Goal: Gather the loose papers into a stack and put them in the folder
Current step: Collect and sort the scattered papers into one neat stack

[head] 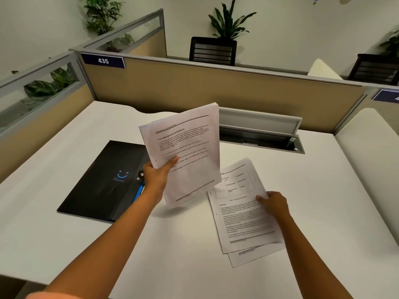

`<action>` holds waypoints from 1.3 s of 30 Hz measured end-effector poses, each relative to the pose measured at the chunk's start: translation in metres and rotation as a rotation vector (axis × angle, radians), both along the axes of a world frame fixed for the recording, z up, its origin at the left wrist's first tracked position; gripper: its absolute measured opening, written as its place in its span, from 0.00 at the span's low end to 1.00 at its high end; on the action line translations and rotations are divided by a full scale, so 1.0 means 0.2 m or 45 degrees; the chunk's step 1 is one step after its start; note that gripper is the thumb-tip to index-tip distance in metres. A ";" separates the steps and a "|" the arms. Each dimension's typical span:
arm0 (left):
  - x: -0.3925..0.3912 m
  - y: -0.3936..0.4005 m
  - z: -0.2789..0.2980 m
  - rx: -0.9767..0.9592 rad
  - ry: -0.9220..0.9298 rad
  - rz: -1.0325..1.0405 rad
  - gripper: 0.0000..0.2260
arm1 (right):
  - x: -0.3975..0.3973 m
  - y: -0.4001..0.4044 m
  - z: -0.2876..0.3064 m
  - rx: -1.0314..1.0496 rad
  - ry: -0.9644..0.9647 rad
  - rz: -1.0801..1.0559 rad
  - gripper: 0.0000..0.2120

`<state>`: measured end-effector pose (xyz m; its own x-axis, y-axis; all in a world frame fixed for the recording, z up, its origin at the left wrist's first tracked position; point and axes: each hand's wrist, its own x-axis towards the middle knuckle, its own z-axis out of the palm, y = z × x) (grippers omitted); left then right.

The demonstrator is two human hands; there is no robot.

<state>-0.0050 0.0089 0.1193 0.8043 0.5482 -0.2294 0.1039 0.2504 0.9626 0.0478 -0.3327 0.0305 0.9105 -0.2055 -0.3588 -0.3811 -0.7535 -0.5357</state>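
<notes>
My left hand [156, 176] holds a stack of printed papers [185, 152] upright above the white desk [64, 234], pinched at its lower left edge. To the right, my right hand [273, 202] grips the right edge of a loose printed sheet [239, 208] lying on the desk; another sheet [254, 254] peeks out beneath it. A black folder [103, 180] with a blue smile logo lies closed on the desk to the left of my left hand. A blue pen [138, 192] rests at the folder's right edge.
Tan cubicle partitions [194, 87] wall the desk at the back and left. An open cable tray [261, 134] sits in the desk's back right. A cream cushion [367, 152] lies at the right edge. Plants and black chairs stand beyond the partitions.
</notes>
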 end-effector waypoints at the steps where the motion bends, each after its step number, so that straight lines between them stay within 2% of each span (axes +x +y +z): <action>1: 0.00 -0.01 0.00 -0.003 -0.003 -0.002 0.18 | 0.00 -0.02 0.00 -0.033 0.014 0.019 0.23; 4: 0.01 -0.02 0.00 -0.026 0.002 0.000 0.16 | -0.02 -0.03 -0.01 -0.119 0.078 0.003 0.32; 7: 0.02 -0.04 0.00 -0.059 0.014 0.017 0.17 | -0.05 -0.01 -0.03 -0.056 0.097 -0.032 0.44; 9: 0.02 -0.06 0.00 -0.061 0.008 0.039 0.16 | -0.05 0.00 -0.05 -0.005 0.083 -0.028 0.46; 16: 0.02 -0.03 -0.01 0.014 0.036 0.173 0.16 | -0.11 -0.02 -0.08 0.124 -0.121 -0.006 0.22; 21: 0.01 0.00 -0.01 0.042 0.067 0.249 0.21 | -0.14 -0.06 -0.06 0.419 -0.319 -0.129 0.19; 27: 0.02 0.01 -0.04 0.014 0.101 0.262 0.22 | -0.14 0.03 0.03 0.867 -0.355 -0.211 0.19; 31: 0.04 -0.02 -0.05 -0.006 0.067 0.117 0.16 | -0.12 0.12 0.11 1.031 -0.350 -0.167 0.19; 39: 0.03 -0.06 -0.06 -0.109 0.185 -0.376 0.13 | -0.08 0.29 0.24 1.192 -0.229 -0.030 0.16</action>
<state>0.0014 -0.0034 0.1081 0.8811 0.2697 -0.3885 0.3186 0.2685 0.9091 0.0322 -0.2744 0.0779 0.9674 0.0753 -0.2419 -0.2439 0.0177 -0.9696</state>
